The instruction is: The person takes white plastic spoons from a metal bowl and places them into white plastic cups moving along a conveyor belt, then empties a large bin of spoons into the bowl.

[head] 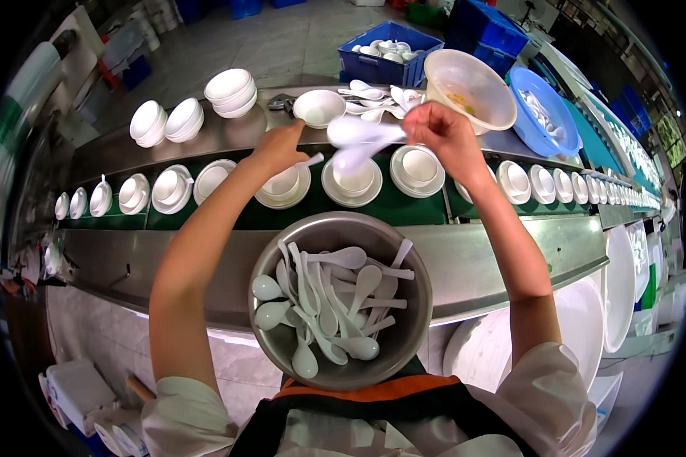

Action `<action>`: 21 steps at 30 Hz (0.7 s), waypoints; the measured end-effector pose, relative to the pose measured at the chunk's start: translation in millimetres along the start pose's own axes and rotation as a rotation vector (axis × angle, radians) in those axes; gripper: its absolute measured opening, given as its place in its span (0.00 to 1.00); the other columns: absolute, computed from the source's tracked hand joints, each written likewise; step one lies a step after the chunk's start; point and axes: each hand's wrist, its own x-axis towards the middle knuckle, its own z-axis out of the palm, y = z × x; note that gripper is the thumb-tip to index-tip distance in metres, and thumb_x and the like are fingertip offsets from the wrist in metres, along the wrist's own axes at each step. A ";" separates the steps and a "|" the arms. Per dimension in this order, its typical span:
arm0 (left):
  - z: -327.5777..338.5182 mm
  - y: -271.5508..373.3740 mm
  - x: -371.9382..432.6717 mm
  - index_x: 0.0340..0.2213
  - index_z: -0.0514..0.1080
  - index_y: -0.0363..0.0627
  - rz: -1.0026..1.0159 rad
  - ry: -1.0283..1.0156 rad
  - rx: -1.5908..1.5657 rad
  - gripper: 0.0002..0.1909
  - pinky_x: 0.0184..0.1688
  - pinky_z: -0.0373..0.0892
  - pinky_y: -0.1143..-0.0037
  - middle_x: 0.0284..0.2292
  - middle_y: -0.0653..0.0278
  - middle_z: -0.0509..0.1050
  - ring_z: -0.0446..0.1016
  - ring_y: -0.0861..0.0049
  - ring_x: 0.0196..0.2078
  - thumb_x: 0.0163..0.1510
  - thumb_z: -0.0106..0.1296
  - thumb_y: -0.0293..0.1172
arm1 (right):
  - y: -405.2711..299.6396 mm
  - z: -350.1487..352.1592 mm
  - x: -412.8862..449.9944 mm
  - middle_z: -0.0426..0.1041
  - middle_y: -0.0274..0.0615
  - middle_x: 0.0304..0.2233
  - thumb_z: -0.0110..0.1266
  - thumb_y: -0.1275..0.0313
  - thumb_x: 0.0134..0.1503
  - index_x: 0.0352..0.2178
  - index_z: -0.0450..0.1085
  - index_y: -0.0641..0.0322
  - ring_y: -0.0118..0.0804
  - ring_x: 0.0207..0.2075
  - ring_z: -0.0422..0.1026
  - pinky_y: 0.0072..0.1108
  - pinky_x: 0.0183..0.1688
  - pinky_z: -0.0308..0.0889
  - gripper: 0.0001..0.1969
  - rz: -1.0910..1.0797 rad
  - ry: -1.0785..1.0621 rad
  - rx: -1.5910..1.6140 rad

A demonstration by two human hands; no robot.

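Note:
My right hand [439, 127] grips the handle ends of white spoons [359, 137], blurred by motion, over the belt. My left hand [279, 147] reaches across the belt, its index finger at the near rim of a white bowl [320, 107] on the far ledge; whether it holds anything is unclear. A spoon handle [313, 160] shows just right of it, above a bowl and saucer. White bowls on saucers [351, 197] stand in a row along the green conveyor belt [234, 219]. Close to my body, a steel basin [340, 219] holds many white spoons [334, 297].
Stacked white bowls [230, 94] and loose spoons [371, 105] sit on the far steel ledge. To the right are a translucent basin [500, 105] and a blue basin [534, 137] with spoons. Beyond the ledge stands a blue crate [371, 70] of white ware.

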 end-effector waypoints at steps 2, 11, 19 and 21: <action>-18.8 19.7 -11.2 0.31 0.68 0.41 -0.035 -0.023 -0.032 0.16 0.30 0.66 0.69 0.23 0.56 0.72 0.71 0.64 0.27 0.38 0.57 0.31 | 24.3 2.8 19.2 0.71 0.34 0.23 0.52 0.79 0.48 0.27 0.68 0.66 0.21 0.25 0.68 0.14 0.31 0.65 0.03 -0.097 0.131 -0.208; -12.2 102.8 -130.9 0.18 0.70 0.39 0.595 -0.308 0.074 0.07 0.34 0.63 0.73 0.23 0.62 0.69 0.68 0.69 0.30 0.39 0.54 0.30 | 93.5 59.2 27.8 0.72 0.39 0.24 0.57 0.77 0.44 0.33 0.69 0.61 0.27 0.23 0.70 0.19 0.29 0.66 0.11 -0.057 -0.040 -0.343; -1.6 103.7 -138.4 0.24 0.64 0.38 0.422 -0.380 0.280 0.08 0.30 0.62 0.72 0.20 0.58 0.68 0.68 0.68 0.27 0.35 0.48 0.22 | 77.0 -7.3 55.1 0.74 0.40 0.26 0.56 0.74 0.45 0.29 0.70 0.58 0.37 0.25 0.72 0.22 0.29 0.67 0.07 -0.380 0.021 -0.608; -2.1 100.8 -135.8 0.23 0.64 0.38 0.435 -0.312 0.227 0.08 0.29 0.62 0.71 0.18 0.60 0.68 0.68 0.67 0.25 0.35 0.48 0.21 | 98.4 -4.3 50.3 0.73 0.41 0.27 0.56 0.73 0.45 0.29 0.70 0.58 0.39 0.26 0.72 0.24 0.30 0.67 0.07 -0.395 -0.047 -0.618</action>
